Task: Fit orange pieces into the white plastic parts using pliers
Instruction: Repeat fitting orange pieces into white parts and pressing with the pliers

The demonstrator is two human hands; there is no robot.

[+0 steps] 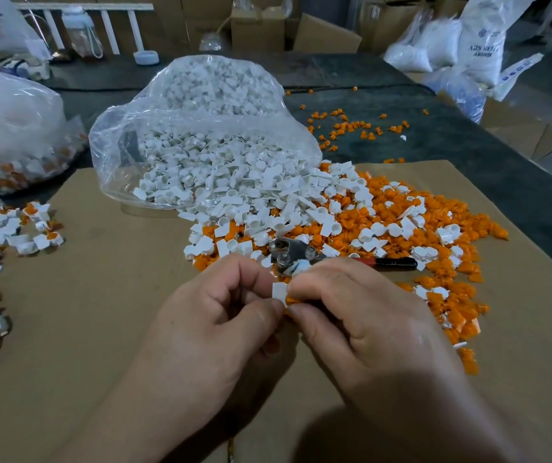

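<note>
My left hand (224,315) and my right hand (361,315) meet over the cardboard sheet (100,329). Between their fingertips sits a small white plastic part (280,291) with an orange piece (292,300) against it; both hands pinch them. The pliers (304,253) lie just beyond my fingers on the pile, metal head to the left, red and black handles (388,262) pointing right. No hand touches them. A heap of loose white parts (267,208) and orange pieces (434,228) spreads behind and to the right.
A clear plastic bag (201,135) spills white parts at centre back. Assembled white-and-orange parts (7,235) lie at the left edge. Another bag (10,135) sits far left. Scattered orange pieces (344,128) dot the dark table (468,145). Boxes and sacks stand behind.
</note>
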